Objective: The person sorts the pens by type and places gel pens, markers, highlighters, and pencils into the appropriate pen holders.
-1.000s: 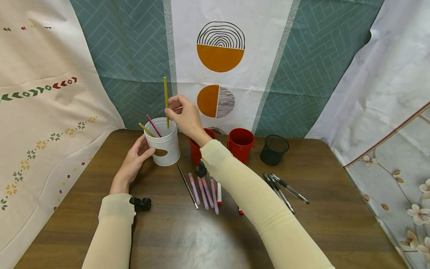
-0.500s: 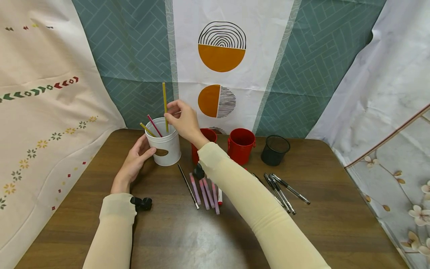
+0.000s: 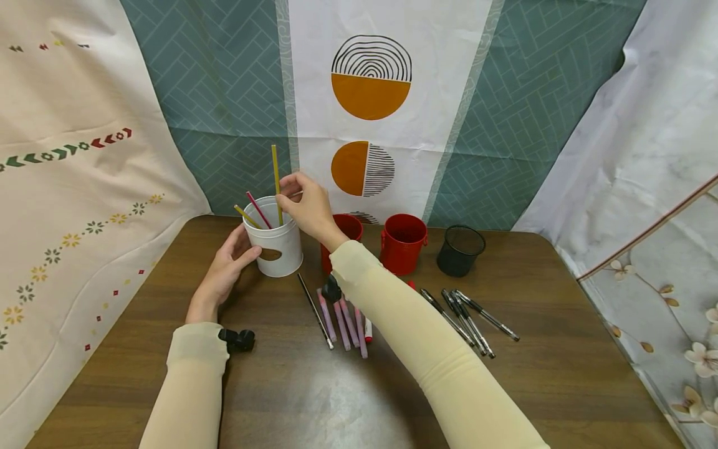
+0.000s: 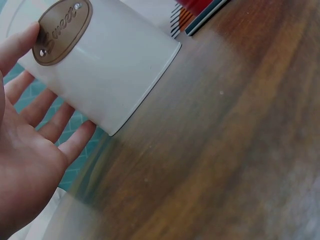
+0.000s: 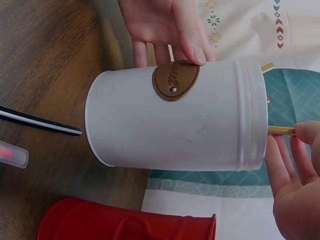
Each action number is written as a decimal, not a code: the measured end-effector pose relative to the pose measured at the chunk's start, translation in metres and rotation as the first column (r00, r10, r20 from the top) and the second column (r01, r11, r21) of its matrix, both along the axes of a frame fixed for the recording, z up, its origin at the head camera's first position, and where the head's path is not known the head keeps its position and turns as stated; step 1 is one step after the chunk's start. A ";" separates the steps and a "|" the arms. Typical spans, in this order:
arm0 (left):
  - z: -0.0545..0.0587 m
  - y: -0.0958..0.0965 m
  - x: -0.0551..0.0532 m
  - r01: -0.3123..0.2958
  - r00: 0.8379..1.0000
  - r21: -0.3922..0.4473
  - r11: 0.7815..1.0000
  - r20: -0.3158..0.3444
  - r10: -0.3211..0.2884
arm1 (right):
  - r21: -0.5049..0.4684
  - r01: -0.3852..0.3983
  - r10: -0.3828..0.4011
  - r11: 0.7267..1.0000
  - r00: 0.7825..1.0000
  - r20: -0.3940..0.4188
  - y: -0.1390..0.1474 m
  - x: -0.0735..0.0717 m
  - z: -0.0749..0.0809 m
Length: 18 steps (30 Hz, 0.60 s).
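Observation:
A white can (image 3: pixel 286 252) with a brown oval label (image 5: pixel 175 80) stands upright at the back left. My left hand (image 3: pixel 223 268) holds it at the side, thumb by the label and fingers spread behind, as the left wrist view shows. Between thumb and fingers my right hand (image 3: pixel 310 206) pinches a yellow pencil (image 3: pixel 275 163) over the can. That pencil is nearly upright, its lower end down inside the mouth and hidden by the wall in the right wrist view. A second yellow pencil (image 3: pixel 245 216) and a pink pencil (image 3: pixel 257 209) lean inside the can.
Right of the can are two red buckets (image 3: pixel 402 246) and a black mesh cup (image 3: pixel 460 252). In front lie a black pencil (image 3: pixel 316 312), several pink-purple pens (image 3: pixel 341 327), a red-tipped white marker (image 3: pixel 368 332) and several black pens (image 3: pixel 465 324). Curtains hang behind.
My right hand has come down a little, lowering the yellow pencil deeper into the white can. The left hand keeps its place on the can.

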<state>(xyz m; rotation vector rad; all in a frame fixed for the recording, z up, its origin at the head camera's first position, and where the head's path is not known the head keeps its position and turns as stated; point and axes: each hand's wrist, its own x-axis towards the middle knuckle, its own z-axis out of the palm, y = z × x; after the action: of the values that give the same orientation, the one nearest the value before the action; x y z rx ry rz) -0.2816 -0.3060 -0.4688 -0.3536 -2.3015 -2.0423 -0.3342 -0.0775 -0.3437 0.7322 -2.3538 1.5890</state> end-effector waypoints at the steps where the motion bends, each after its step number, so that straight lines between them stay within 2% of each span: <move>1: 0.000 0.000 0.000 -0.001 1.000 -0.001 1.000 0.001 0.001 | 0.002 -0.001 0.001 1.000 1.000 0.002 0.000 0.000 -0.001; 11: 0.001 0.000 0.001 0.001 1.000 -0.008 1.000 0.006 -0.001 | 0.026 0.007 -0.007 1.000 1.000 -0.005 -0.001 0.000 -0.004; 18: 0.001 0.001 0.001 0.002 1.000 -0.001 1.000 0.005 -0.002 | 0.043 -0.009 0.010 0.999 1.000 -0.019 0.004 0.003 0.000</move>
<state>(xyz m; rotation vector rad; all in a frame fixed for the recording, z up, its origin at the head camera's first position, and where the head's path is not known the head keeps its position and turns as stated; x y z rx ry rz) -0.2806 -0.3054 -0.4674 -0.3506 -2.3061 -2.0454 -0.3314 -0.0730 -0.3439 0.7652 -2.3808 1.5331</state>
